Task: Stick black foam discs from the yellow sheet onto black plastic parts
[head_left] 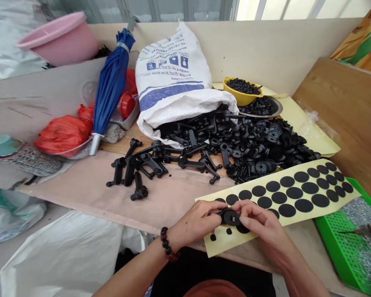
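Observation:
Over the pale yellow sheet (214, 246), my left hand (193, 222) pinches a black plastic crank handle (231, 218) with its round hub facing up. A small bright metal-looking spot shows at the hub's centre. From the other side, my right hand (261, 227) has thumb and fingers closed on the hub's right edge; whether a sticker is also between them is hidden. Rows of black round stickers (294, 192) lie on the sheet, partly under my hands. More black crank handles (139, 187) lie loose to the left, farther up the table.
A white woven sack (173, 74) spills handles beside a heap of round black parts (262, 140). Behind stand a yellow bowl (241, 98) and a metal bowl (278, 108). At right, a green basket (330, 243) holds small metal pieces near a pointed tool (365, 231). A blue umbrella (111, 82) leans left.

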Available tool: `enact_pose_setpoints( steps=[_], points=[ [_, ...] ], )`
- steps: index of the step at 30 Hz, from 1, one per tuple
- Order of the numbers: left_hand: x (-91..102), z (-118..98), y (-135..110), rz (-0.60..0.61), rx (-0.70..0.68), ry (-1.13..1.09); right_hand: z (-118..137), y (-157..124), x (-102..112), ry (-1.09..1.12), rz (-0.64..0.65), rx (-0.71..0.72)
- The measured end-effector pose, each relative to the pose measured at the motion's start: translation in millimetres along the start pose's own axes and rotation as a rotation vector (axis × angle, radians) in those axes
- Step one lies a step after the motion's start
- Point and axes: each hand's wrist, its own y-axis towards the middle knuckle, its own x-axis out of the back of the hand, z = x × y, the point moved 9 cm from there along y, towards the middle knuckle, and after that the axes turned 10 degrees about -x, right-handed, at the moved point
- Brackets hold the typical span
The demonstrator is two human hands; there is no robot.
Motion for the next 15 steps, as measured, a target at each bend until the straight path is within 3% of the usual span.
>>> enact_pose_setpoints(
  steps=[15],
  points=[
    [1.1, -9, -1, 0.002, -0.041, 0.134, -2, 0, -4, -0.025, 0.039, -0.018]
  ],
)
